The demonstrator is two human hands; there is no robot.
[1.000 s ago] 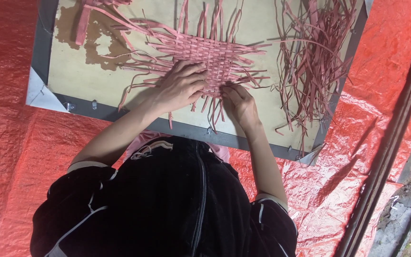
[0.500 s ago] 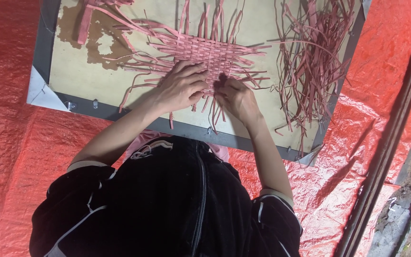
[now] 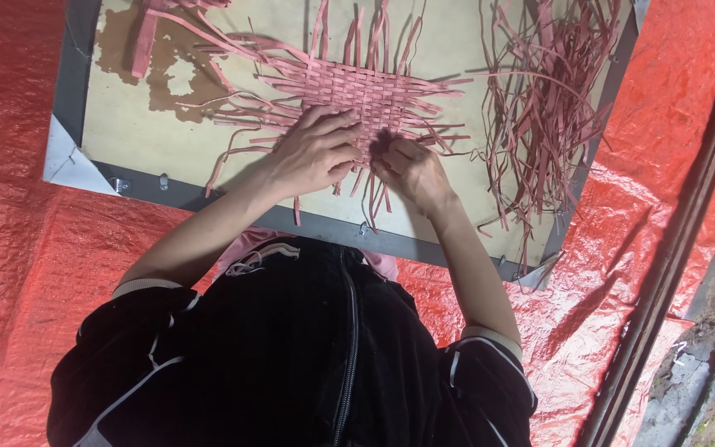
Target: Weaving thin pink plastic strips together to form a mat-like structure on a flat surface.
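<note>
A flat woven mat of pink strips lies on a tan board with a grey frame. Loose strip ends stick out from all its sides. My left hand presses flat on the mat's near edge, fingers spread. My right hand is right beside it, its fingers curled and pinching pink strips at the mat's near edge. The two hands almost touch.
A pile of loose pink strips lies on the board's right part. More strips lie at its far left. A red tarp spreads under the board. A dark rail runs along the right.
My right hand has moved up and left, closer to the left hand, and its fingers have curled onto the strips. The left hand stays pressed on the mat.
</note>
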